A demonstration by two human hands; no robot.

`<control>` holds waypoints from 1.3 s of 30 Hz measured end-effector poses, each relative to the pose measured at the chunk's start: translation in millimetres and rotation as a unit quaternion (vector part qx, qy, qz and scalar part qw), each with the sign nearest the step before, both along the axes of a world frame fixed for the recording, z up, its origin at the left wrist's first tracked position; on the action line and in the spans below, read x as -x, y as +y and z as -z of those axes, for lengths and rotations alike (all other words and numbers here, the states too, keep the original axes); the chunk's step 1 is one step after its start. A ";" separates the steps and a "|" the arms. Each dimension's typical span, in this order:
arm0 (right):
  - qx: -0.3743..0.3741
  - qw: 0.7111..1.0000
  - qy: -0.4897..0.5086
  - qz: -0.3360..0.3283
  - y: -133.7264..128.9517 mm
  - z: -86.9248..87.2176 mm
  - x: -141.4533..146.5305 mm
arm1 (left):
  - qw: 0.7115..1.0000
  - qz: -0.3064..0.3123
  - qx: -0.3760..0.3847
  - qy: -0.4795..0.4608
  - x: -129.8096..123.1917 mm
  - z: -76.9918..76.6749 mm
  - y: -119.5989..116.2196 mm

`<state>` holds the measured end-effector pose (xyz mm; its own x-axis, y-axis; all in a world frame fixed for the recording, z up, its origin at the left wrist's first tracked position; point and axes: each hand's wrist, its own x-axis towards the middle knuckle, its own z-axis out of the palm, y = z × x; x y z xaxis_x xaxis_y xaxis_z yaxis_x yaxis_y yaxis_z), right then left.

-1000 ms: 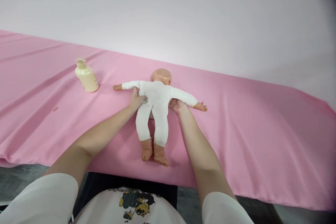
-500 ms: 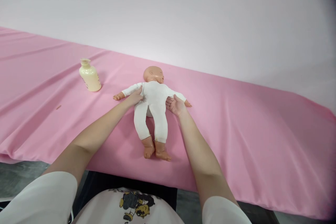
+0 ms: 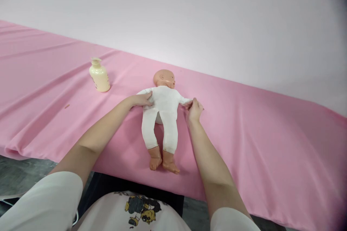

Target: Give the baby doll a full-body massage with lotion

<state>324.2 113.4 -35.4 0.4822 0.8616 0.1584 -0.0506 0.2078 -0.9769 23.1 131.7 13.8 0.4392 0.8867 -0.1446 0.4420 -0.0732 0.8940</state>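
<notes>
A baby doll (image 3: 165, 97) in a white cloth suit lies on the pink cloth, its bare head turned to the right and its bare feet toward me. My left hand (image 3: 143, 99) grips the side of the doll's torso below its arm, covering part of that arm; the doll's hand there is hidden. At the other side, my right hand (image 3: 195, 109) is closed around the end of the doll's outstretched arm, hiding most of the doll's hand.
A cream pump bottle (image 3: 100, 78) stands upright left of the doll. Pink cloth (image 3: 260, 144) with folds covers the table, and a white surface (image 3: 173, 14) lies beyond it. A small brown scrap (image 3: 67, 106) rests on the cloth at the left.
My right hand has left the doll's side, moved outward and closed on the end of its arm. My left hand stays at the torso. The view has shifted slightly.
</notes>
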 end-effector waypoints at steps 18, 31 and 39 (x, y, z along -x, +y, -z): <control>-0.138 0.881 -0.397 -0.215 -17.5 -6.1 16.5 | 0.987 0.086 0.076 0.115 -0.9 -41.8 -20.4; -0.120 0.896 -0.369 -0.214 -15.3 -2.8 19.7 | 0.701 -0.327 -0.053 -0.632 97.7 -87.1 23.9; -0.121 0.897 -0.366 -0.218 -15.3 -3.9 19.7 | 0.612 -0.380 -0.097 -0.687 118.7 -75.1 42.7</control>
